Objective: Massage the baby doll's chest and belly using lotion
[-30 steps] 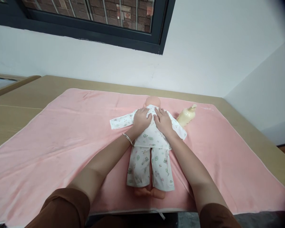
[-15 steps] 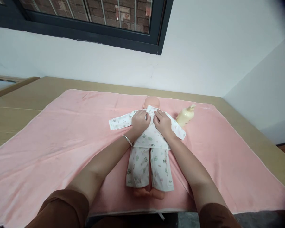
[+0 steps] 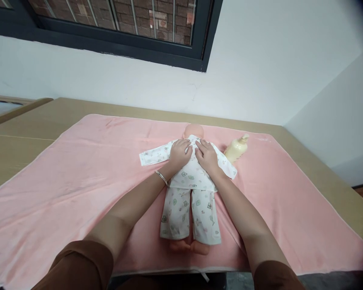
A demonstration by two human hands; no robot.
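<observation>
A baby doll (image 3: 194, 131) lies stretched out with its bald head toward the wall and its bare feet toward me; its face does not show. It wears a white patterned shirt (image 3: 189, 179) and matching trousers (image 3: 175, 215). My left hand (image 3: 180, 154) rests on the upper shirt, left of the middle, fingers laid on the cloth. Opposite it, my right hand (image 3: 207, 155) lies on the shirt at the right shoulder, fingers apart and slightly bent. Both sleeves spread outward, and each hand covers part of the shirt's top.
Under the doll is a pink blanket (image 3: 87, 177) spread over a wooden table (image 3: 75, 105). A pale yellow pump bottle (image 3: 236, 149) lies tilted beside the right sleeve. Behind the table rises a white wall (image 3: 245, 72) with a dark-framed window (image 3: 121, 42).
The fingers of my left hand have loosened from a curled grip at the collar and lie flatter on the shirt. My right hand stays nearly in place, as does the doll.
</observation>
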